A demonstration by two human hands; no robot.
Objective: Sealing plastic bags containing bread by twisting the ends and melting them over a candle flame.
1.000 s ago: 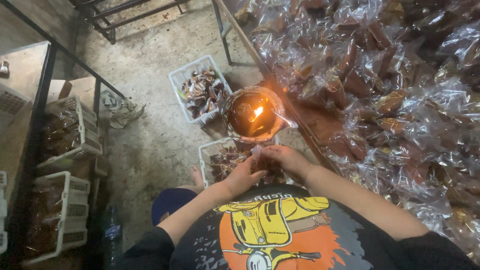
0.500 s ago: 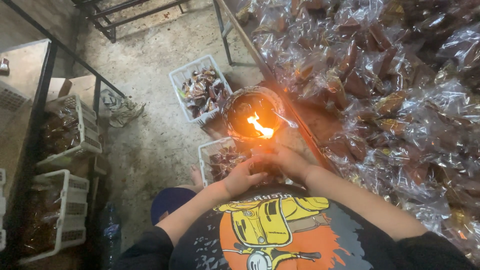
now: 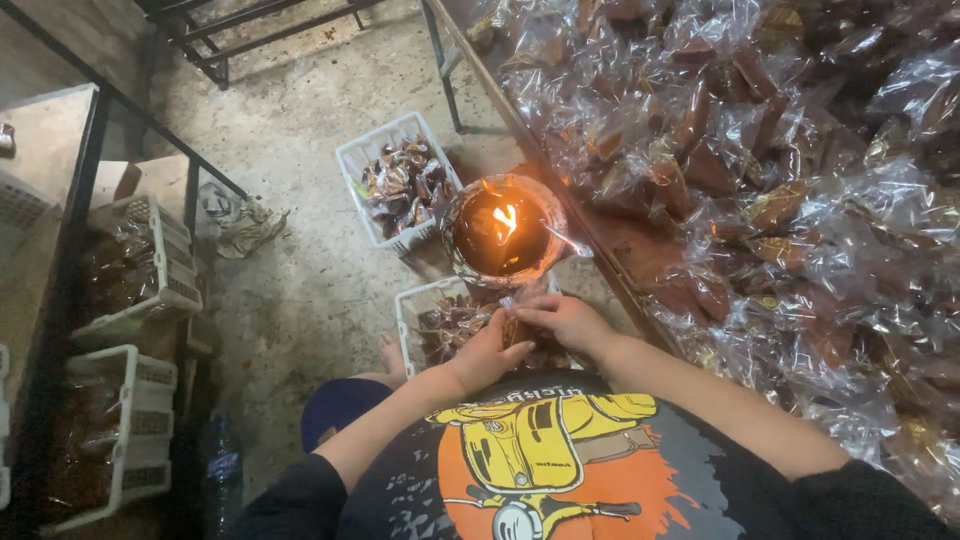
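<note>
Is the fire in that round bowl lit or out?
Lit: a bright flame burns inside the round bowl and glows orange.

Flame in bowl flared, then shrank; hands w/ packet barely moved.

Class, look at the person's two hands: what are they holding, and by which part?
Both hands, left hand and right hand, pinch a small clear packet; exact grip point cannot be told.
</note>
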